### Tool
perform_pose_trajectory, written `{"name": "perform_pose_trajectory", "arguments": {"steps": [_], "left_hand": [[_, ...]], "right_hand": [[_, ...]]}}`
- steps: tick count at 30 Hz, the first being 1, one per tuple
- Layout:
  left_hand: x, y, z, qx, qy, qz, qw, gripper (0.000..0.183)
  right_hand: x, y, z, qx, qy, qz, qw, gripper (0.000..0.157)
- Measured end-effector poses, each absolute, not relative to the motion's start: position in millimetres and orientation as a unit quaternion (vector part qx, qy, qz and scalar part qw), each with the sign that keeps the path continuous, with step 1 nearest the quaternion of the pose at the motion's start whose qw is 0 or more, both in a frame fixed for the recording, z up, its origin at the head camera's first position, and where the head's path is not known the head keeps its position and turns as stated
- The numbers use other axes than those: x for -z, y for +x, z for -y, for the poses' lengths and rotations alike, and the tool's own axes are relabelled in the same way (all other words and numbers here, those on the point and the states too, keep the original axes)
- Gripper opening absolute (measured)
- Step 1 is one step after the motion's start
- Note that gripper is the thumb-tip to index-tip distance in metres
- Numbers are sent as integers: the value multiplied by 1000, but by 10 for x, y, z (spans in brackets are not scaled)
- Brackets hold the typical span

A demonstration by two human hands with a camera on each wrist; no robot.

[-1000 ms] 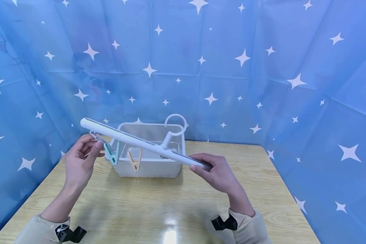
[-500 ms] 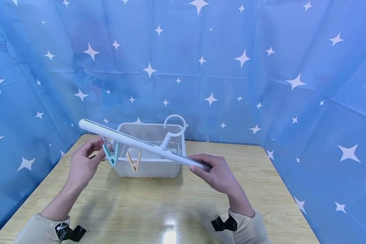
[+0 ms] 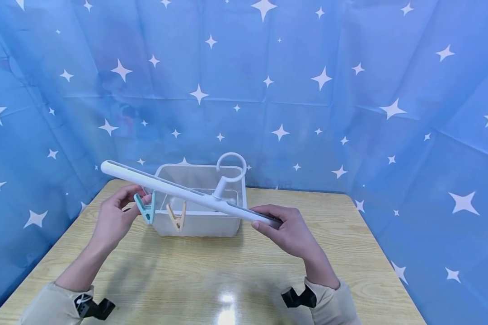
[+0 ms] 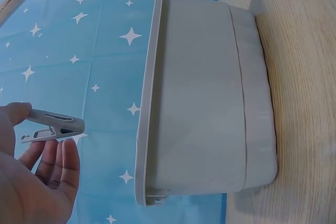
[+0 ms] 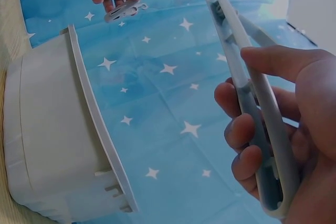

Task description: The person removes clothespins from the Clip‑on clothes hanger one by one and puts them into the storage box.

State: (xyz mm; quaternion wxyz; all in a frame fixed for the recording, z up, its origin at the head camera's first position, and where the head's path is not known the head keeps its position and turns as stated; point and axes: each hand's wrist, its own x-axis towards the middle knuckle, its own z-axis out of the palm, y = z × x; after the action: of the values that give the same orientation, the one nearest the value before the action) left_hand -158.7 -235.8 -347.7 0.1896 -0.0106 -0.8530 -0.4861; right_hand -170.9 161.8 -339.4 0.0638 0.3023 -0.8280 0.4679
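Observation:
A white hanger (image 3: 187, 194) with a round hook is held aslant above the table, its left end higher. My right hand (image 3: 282, 228) grips its right end, thumb on the near side and fingers curled round the other in the right wrist view. My left hand (image 3: 115, 216), below the left arm of the hanger, pinches a light grey clothespin (image 4: 58, 124) between thumb and fingers. In the head view that clothespin is mostly hidden. A teal clothespin (image 3: 145, 210) and a beige clothespin (image 3: 177, 217) are at the hanger's lower side, apex down.
Behind the hanger, a white plastic basket (image 3: 197, 225) stands on the wooden table (image 3: 211, 266). Some of its contents are obscured by the hanger. A blue curtain (image 3: 244, 67) with white stars surrounds the table at the back and sides.
My left hand has moved right with the grey clothespin, in under the hanger's left arm. The hanger has shifted slightly left and its left end is a little lower. My right hand keeps its grip.

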Motion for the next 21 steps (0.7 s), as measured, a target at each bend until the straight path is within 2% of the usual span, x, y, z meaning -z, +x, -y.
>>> {"name": "perform_pose_trajectory", "arguments": {"steps": [16,21], "left_hand": [[3503,-1636,2367,454,-39,875,163,33],[3508,-1678,2346,457,-42,876,150,38]], "right_hand": [[3367,-1679,-1621,-464,304,830,61,28],[3363,-1667,-1616,-459,308,831,62,28]]}}
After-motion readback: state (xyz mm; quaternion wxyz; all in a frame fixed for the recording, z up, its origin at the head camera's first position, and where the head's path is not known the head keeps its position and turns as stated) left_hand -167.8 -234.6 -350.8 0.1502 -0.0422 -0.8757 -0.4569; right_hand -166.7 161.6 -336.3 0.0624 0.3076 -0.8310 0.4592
